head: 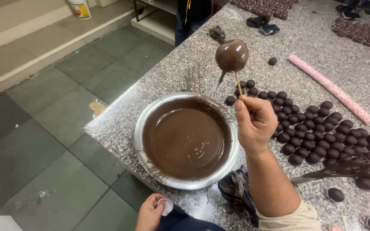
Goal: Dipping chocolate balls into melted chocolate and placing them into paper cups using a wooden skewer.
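Observation:
My right hand (pixel 255 122) pinches a thin wooden stick (pixel 238 84) and holds it upright. On the stick's top sits a glossy ball freshly coated in chocolate (pixel 231 55), with a thread of chocolate dripping from it. Below and to the left stands a metal bowl (pixel 148 160) full of melted chocolate. My left hand (pixel 150 211) rests low at the counter's near edge, closed on a small white crumpled thing (pixel 166 206).
Many dark chocolate balls (pixel 313 132) lie in rows on the granite counter (pixel 185 68). A pink patterned roll (pixel 330 87) lies diagonally beyond them. A chocolate-covered whisk (pixel 343 167) and a dark cloth (pixel 236 188) lie near my arm. Another person (pixel 191 17) stands at the far end.

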